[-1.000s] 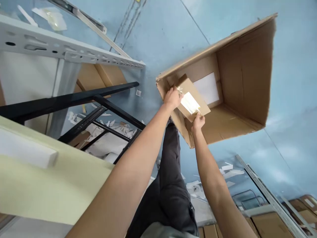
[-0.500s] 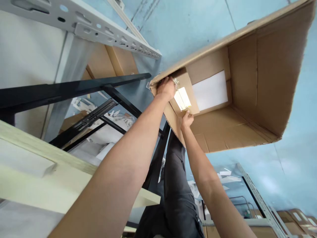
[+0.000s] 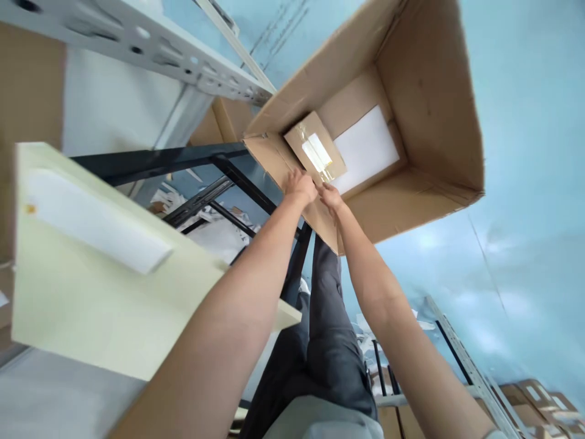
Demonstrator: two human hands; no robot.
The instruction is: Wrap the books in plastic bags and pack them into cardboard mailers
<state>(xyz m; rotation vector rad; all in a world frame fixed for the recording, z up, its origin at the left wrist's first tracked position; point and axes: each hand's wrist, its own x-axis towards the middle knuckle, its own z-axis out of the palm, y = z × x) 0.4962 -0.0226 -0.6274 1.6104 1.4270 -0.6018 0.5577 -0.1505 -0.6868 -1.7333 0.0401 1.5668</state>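
Observation:
A large open cardboard box (image 3: 429,79) stands on the blue floor below me. Inside it, in the near left corner, lies a small flat cardboard packet (image 3: 314,148) with clear tape and a pale label, beside a white sheet (image 3: 368,146) on the box bottom. My left hand (image 3: 299,185) sits at the box's near wall with its fingers curled, and I cannot tell whether it grips the wall. My right hand (image 3: 329,196) is right next to it, fingertips by the packet's near corner, holding nothing.
A pale green tabletop (image 3: 91,268) with a white block (image 3: 91,219) on it is at the left, over a black metal frame (image 3: 219,164). A white perforated shelf rail (image 3: 150,42) runs above. Paper scraps litter the floor. More cardboard boxes (image 3: 539,396) lie at the lower right.
The packet, held in both hands over the box a second ago, now lies in the box's corner. Both hands have drawn back to the near wall. My view has swung right.

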